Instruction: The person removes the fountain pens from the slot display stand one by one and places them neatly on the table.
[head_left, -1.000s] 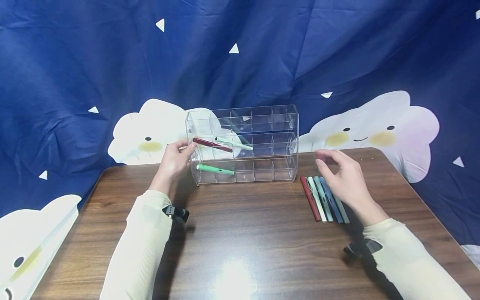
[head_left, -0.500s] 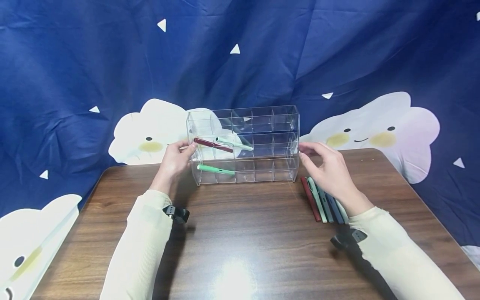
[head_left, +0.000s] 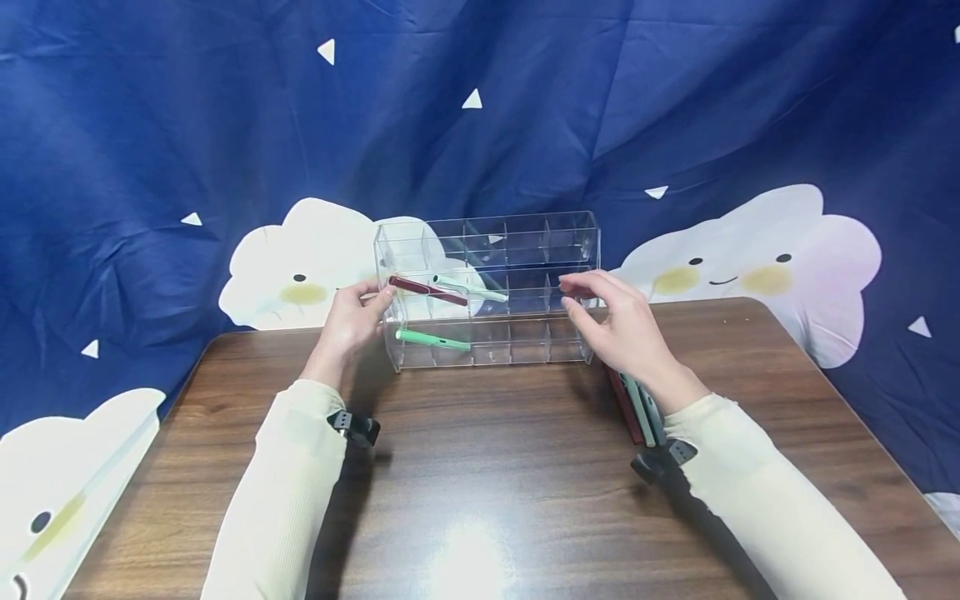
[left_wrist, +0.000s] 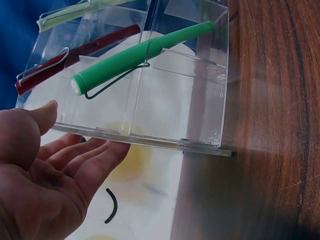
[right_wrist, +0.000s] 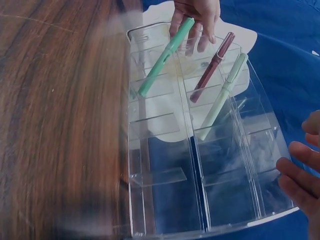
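Note:
A clear plastic organizer (head_left: 491,353) with rows of small compartments stands at the back of the table. My left hand (head_left: 351,321) grips its left side, thumb at the front edge and fingers behind the side wall. A dark red pen (head_left: 429,290) and a pale mint pen (head_left: 469,288) lean in the middle row. Down in the bottom row lies a bright green pen (left_wrist: 140,57). My right hand (head_left: 622,327) holds nothing; its thumb and loosely bent fingers overlap the organizer's right end in the head view.
Several more pens (head_left: 636,408) lie side by side on the wooden table (head_left: 480,450), right of the organizer and partly hidden by my right forearm. Directly behind the table hangs a blue cloth (head_left: 525,100) with white clouds.
My right hand has moved left from above the row of pens to the organizer's right end. The left hand keeps its grip, and the pens stay where they were.

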